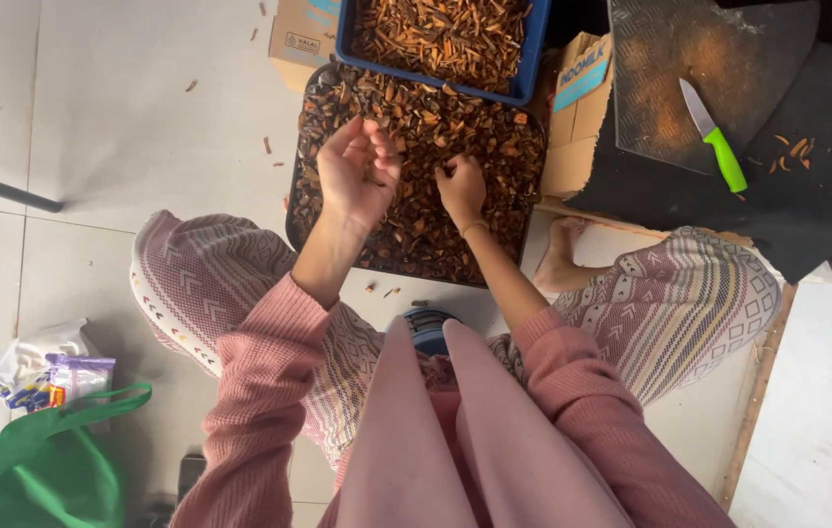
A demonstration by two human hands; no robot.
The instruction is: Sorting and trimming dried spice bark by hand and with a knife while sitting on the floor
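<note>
Heap of brown dried bark-like chips (pixel 416 186) fills a dark rectangular tray (pixel 292 220) on the tiled floor (pixel 113 127), 12 o'clock of the seated person. Left hand (pixel 359 168) palm up over the heap, fingers loosely curled, cupping a few chips. Right hand (pixel 462 188) knuckles up, pinching chips on the pile. Blue plastic crate (pixel 531 49) of lighter chips at 12 beyond tray. Green-handled knife (pixel 715 135) on black mat (pixel 807 196) at 2. Green bag (pixel 44 469) at 8.

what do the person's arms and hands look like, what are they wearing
Both arms wear pink ribbed knit sleeves, pushed up towards the elbows so the forearms are bare. The left hand and right hand are bare, no gloves. A thin bangle circles the right wrist.
</note>
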